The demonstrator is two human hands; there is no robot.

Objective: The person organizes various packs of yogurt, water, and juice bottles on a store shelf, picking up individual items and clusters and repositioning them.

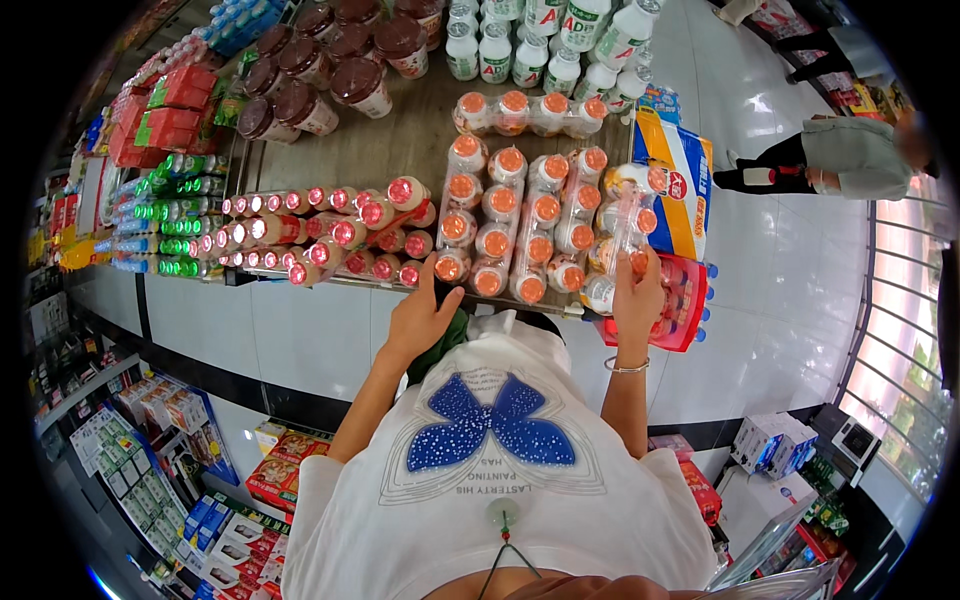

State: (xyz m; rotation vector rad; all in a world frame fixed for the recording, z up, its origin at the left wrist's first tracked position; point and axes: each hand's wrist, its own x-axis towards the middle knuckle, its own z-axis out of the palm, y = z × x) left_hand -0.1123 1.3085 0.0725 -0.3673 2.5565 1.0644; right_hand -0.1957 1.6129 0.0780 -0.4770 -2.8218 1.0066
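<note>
Shrink-wrapped packs of small orange-capped bottles (500,203) stand in rows on the table before me. My right hand (638,298) grips the near end of the rightmost pack of orange-capped bottles (632,215), which sits tilted at the table's right edge. At the near left corner of the rows is my left hand (422,318), its index finger and thumb spread beside the closest bottle. The left hand's other fingers are partly hidden. Another orange-capped pack (530,115) lies crosswise behind the rows.
Red-capped bottles (345,232) lie left of the rows. Brown-lidded cups (362,85) and white bottles (530,60) stand farther back. A blue and yellow box (680,185) and a red crate (690,300) flank the table's right side. A person (850,155) is on the tiled floor at right.
</note>
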